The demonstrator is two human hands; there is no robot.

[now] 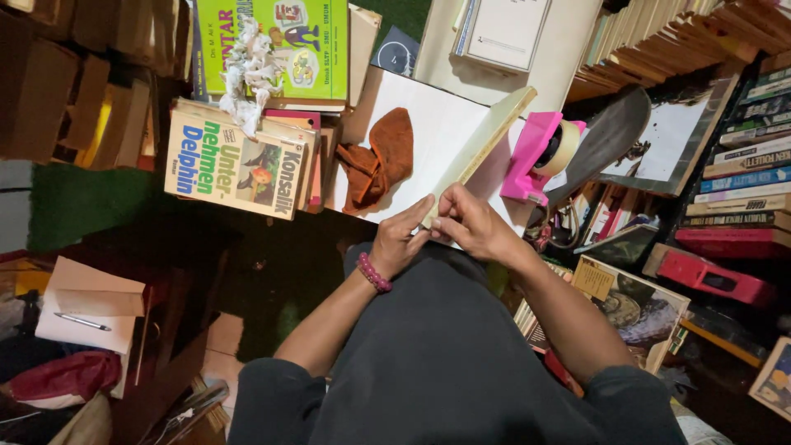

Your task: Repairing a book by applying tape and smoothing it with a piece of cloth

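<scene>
Hands, left hand [401, 239] and right hand [470, 227] grip pinching book [482, 136] corner, white board [428, 124] edge beneath.

A thin pale-yellow book [482, 140] stands on edge, slanting across the white sheet [437, 124].

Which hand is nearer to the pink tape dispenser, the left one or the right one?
The right hand. It holds the near end of the pale book, just below-left of the pink tape dispenser. The left hand grips the same end, farther left.
</scene>
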